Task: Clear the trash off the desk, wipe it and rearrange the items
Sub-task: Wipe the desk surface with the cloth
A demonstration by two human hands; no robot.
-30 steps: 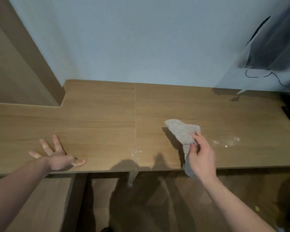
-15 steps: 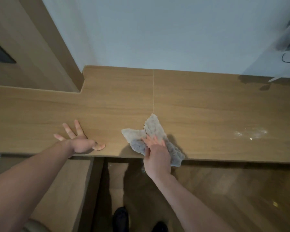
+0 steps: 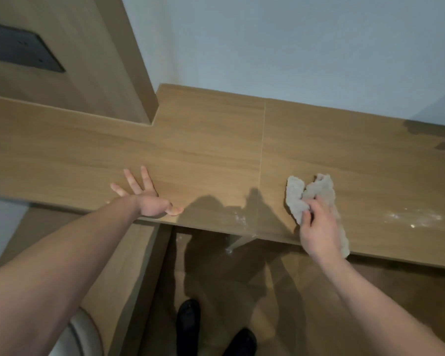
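Two bare hands work at the front edge of a wood-grain surface (image 3: 203, 140). The left hand (image 3: 145, 199) lies palm down at the near edge, at about 9 o'clock from the cloth and well apart from it. Its fingers (image 3: 130, 179) are spread wide and flat against the wood, holding nothing; the thumb points toward 3 o'clock along the edge.

The right hand (image 3: 316, 227) is at the near edge, right of the panel seam (image 3: 262, 155). Its fingers are curled narrow and clamped on a grey, nubbly cloth (image 3: 297, 199). The cloth rests on the surface: two lobes project toward 12 o'clock beyond the knuckles, and a strip trails toward 5 o'clock beside the wrist, reaching the front edge.

Residue:
- A patch of white powder (image 3: 414, 218) lies on the surface at 3 o'clock from the right hand, near it but not touching the cloth.
- A smaller white smear (image 3: 239, 218) lies at 9 o'clock from the right hand, just left of the seam, near the front edge.

Surroundings:
- A pale wall (image 3: 293, 47) rises behind the surface at 12 o'clock.
- A wooden panel (image 3: 62, 47) with a dark rectangular plate (image 3: 18, 50) stands at 10 o'clock.
- Two dark shoes (image 3: 188, 327) stand on the wooden floor (image 3: 280, 291) below the front edge, at 6 o'clock.
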